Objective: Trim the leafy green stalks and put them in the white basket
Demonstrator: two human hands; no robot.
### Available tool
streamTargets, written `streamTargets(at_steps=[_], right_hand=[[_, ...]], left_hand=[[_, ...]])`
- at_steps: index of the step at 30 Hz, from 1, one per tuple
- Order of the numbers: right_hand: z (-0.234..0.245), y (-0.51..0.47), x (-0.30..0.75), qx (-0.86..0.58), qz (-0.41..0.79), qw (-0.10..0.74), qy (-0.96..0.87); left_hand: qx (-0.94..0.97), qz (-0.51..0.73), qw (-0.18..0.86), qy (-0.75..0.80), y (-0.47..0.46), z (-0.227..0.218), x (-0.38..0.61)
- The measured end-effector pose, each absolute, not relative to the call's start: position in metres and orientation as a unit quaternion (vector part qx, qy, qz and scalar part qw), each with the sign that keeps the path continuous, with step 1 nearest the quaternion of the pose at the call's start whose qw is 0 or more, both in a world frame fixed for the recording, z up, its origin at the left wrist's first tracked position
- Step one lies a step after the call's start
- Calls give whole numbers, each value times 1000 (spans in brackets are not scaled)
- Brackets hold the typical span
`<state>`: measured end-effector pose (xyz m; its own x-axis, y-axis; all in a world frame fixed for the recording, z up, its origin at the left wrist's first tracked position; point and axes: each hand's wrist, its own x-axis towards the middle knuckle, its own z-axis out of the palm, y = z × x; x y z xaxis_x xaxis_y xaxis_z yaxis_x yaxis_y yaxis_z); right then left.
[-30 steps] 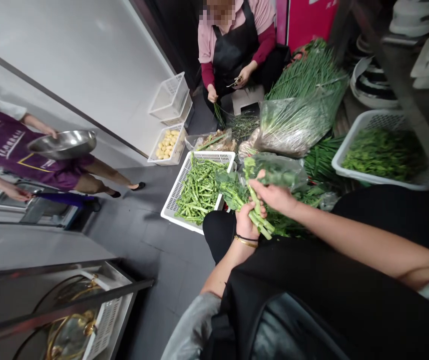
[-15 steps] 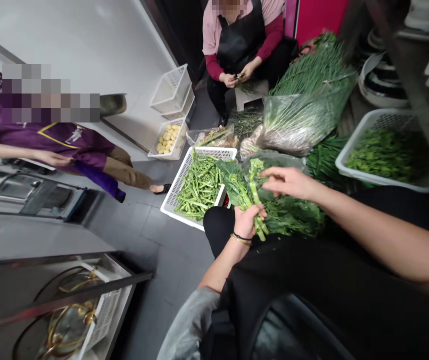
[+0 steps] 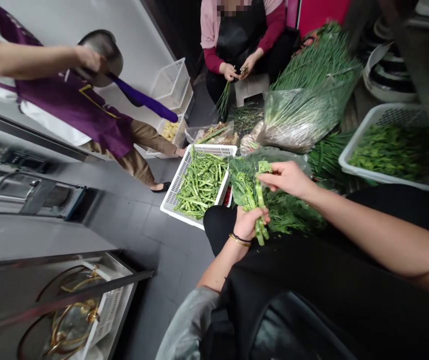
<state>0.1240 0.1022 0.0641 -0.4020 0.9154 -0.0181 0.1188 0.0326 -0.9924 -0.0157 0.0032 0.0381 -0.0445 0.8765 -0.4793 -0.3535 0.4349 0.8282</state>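
My left hand point(image 3: 250, 224), with a black band and a gold bracelet at its wrist, is closed around a few Chinese broccoli stalks point(image 3: 260, 197), their cut ends poking out below the fist. At the top of one stalk, my right hand point(image 3: 287, 179) pinches the budded tip between thumb and fingers. Dark green leaves point(image 3: 293, 210) lie in a heap under and behind both hands. Left of them, a white perforated basket point(image 3: 176, 212) holds many trimmed green stem pieces point(image 3: 202, 185).
A co-worker point(image 3: 240, 37) sits opposite, handling thin green stalks. Another person in a purple apron point(image 3: 75, 110) walks at left with a metal pan point(image 3: 105, 55). Bagged scallions point(image 3: 297, 120) and a basket of greens point(image 3: 344, 160) lie at right. A metal shelf point(image 3: 135, 277) stands lower left.
My right hand has come in slightly left and closed on the stalk's tip. The person in purple has moved right and now shows a pan. The seated co-worker's hands have parted a little.
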Motion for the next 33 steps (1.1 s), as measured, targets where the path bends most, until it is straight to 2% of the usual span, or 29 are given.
streamTargets(at_steps=[5, 7, 9, 12, 14, 16, 20, 23, 25, 27, 29, 33], right_hand=[[50, 105, 118, -342, 652, 345, -582], [43, 105, 121, -340, 643, 327, -603], [38, 104, 122, -366, 543, 306, -691], [31, 102, 121, -396, 302, 248, -831], [27, 102, 120, -402, 222, 205, -864], [27, 106, 121, -400, 253, 203, -857], [39, 122, 125, -389, 445, 264, -762], [35, 130, 119, -399, 534, 263, -698], [20, 129, 114, -372, 576, 218, -694], [0, 126, 114, -330, 570, 152, -737], [-20, 122, 120, -303, 519, 98, -793], [-40, 122, 137, -315, 454, 63, -831]], left_hand=[[209, 463, 692, 512, 2, 35, -16], [179, 441, 732, 487, 2, 35, -18], [142, 420, 770, 458, 4, 34, -21], [103, 411, 800, 424, 9, 35, -26], [103, 414, 800, 422, 14, 34, -28], [118, 422, 775, 455, 18, 32, -30], [168, 452, 688, 542, 22, 25, -29], [162, 446, 707, 524, 23, 22, -31], [142, 454, 728, 493, 30, 22, -39], [146, 480, 704, 502, 46, 22, -59], [171, 505, 636, 558, 74, 22, -88], [159, 560, 487, 652, 147, 19, -158]])
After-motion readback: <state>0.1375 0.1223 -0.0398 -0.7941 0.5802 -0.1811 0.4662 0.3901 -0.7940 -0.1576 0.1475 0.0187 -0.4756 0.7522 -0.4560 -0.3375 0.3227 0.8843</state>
